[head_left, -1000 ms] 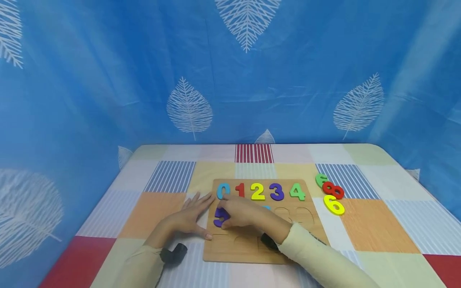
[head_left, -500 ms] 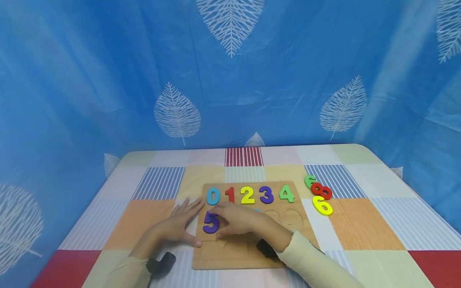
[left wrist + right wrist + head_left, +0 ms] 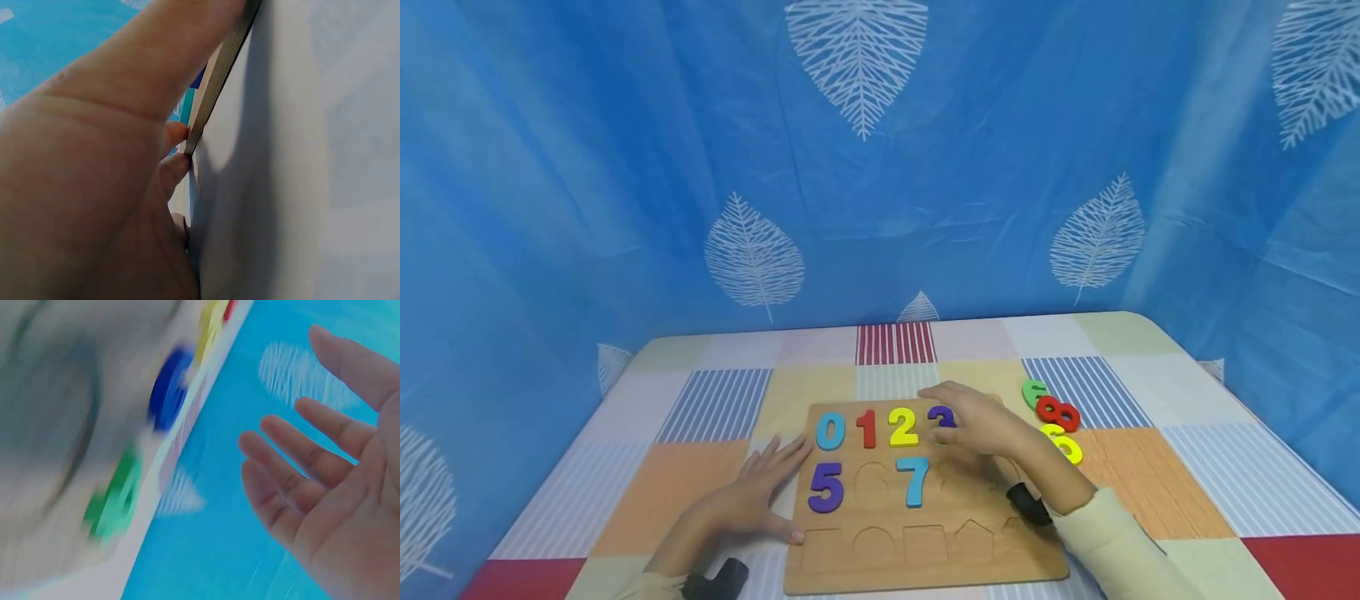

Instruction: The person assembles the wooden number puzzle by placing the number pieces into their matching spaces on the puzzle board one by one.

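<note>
My left hand (image 3: 752, 496) rests on the tablecloth with fingers spread, its fingertips and thumb touching the left edge of the wooden number board (image 3: 850, 579). Over the board's upper right, my right hand (image 3: 981, 421) hovers with loosely bent fingers; the right wrist view shows nothing in its palm. The purple 5 (image 3: 826, 482) lies in the second row at left, the blue 7 (image 3: 916, 481) in the same row. Along the top are a blue 0 (image 3: 822, 432), red 1 (image 3: 868, 429), yellow 2 (image 3: 903, 429) and partly covered purple 3 (image 3: 943, 414). My right hand hides the green 4 (image 3: 115, 500) from the head view.
Right of the board lie a loose green number (image 3: 1033, 390), a red 8 (image 3: 1058, 413) touching it, and a yellow number (image 3: 1063, 446) partly behind my right hand. The board's lower row has shape recesses. A blue leaf-print curtain (image 3: 970, 258) hangs behind the table.
My right hand has let go of the purple 5, which now lies flat on the board, and has moved right and away, uncovering the blue 7. My left hand stays at the board's edge.
</note>
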### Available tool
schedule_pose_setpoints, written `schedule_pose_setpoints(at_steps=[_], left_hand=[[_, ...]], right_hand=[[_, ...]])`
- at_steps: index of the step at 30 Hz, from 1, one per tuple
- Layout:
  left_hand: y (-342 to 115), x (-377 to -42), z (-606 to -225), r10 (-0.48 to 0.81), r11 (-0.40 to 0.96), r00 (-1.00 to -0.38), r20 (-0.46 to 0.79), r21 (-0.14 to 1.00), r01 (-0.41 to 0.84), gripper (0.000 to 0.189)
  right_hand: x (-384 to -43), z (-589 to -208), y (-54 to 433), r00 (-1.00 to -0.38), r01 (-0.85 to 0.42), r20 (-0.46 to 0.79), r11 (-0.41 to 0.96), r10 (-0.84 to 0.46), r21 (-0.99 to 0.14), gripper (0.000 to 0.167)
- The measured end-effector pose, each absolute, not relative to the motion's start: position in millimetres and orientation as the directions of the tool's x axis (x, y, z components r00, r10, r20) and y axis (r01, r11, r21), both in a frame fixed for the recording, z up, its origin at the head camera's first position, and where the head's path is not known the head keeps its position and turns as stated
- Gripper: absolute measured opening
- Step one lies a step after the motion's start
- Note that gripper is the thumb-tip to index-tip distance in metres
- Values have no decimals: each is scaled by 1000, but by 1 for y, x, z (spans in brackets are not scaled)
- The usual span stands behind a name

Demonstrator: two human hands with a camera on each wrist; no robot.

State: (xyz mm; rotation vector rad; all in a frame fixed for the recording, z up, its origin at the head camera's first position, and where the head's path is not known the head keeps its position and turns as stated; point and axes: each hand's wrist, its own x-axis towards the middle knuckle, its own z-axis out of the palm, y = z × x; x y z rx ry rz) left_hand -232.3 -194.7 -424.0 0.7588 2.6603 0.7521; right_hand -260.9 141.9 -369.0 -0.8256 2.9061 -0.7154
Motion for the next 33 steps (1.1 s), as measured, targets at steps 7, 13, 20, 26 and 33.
schedule_pose_setpoints(at_steps=[7,13,20,26,33], left_hand=[[-193,-231,-424,516,761,-843,-152,533,369,109],[-193,-231,-426,517,759,-843,-149,535,372,109],[-193,-230,-423,526,744,-839,-137,552,376,109],[-191,-230,-423,523,747,-842,-131,547,378,110],[-190,-230,-423,507,760,-848,-153,544,356,109]], right_hand=[[-281,-375,197,-921,-360,64,777,-384,-516,55],[-289,-386,227,-954,-241,-25,811,-300,-533,55],[-294,-384,254,-970,-186,-37,829,-241,-528,55],[-295,-383,276,-981,-125,-66,857,-182,-500,57],[-294,-387,288,-976,-119,-101,865,-191,-487,62]])
